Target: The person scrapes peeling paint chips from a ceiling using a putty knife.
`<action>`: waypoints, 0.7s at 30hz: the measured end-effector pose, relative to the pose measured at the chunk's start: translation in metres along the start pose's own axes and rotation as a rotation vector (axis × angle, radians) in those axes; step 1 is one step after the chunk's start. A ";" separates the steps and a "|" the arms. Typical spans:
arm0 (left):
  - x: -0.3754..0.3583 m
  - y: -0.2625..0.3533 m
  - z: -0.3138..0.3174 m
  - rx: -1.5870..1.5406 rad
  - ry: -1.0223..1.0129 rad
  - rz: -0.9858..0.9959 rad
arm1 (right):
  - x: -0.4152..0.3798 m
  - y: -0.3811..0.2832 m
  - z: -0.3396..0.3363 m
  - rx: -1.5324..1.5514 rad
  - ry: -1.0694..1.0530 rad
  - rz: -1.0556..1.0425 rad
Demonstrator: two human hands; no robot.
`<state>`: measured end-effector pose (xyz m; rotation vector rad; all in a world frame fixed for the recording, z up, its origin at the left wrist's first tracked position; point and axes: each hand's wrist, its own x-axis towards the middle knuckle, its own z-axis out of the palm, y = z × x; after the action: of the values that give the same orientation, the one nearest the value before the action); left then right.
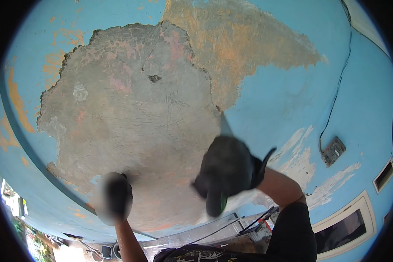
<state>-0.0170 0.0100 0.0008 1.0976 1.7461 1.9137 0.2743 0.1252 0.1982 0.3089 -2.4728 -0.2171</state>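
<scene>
A black-gloved fist, my right hand [231,168], is wrapped round a scraper [217,204] whose dark handle with a green edge sticks out below. Its grey blade points up at the wall, where the tip overlaps the border between bare plaster and blue paint. My left hand [118,192], gloved in black too, is raised in front of the lower left of the bare plaster patch [131,105]. Its fingers are smeared and mostly hidden. Rough, chipped edges run round the patch, and a small hole shows near its top middle.
Blue paint [279,105] surrounds the patch, with a yellowish stripped area [236,39] above right. A dirty electrical box [334,151] hangs from a cable at right, over a framed window [343,229]. Buckets [107,251] stand at lower left; clutter [257,225] lies behind my right arm.
</scene>
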 end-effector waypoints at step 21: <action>0.000 0.000 0.000 -0.068 -0.008 -0.047 | 0.007 -0.011 -0.005 -0.055 0.073 -0.069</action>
<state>-0.0165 0.0101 0.0009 1.0297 1.6744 1.9240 0.2741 0.1123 0.2035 0.3728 -2.3818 -0.2969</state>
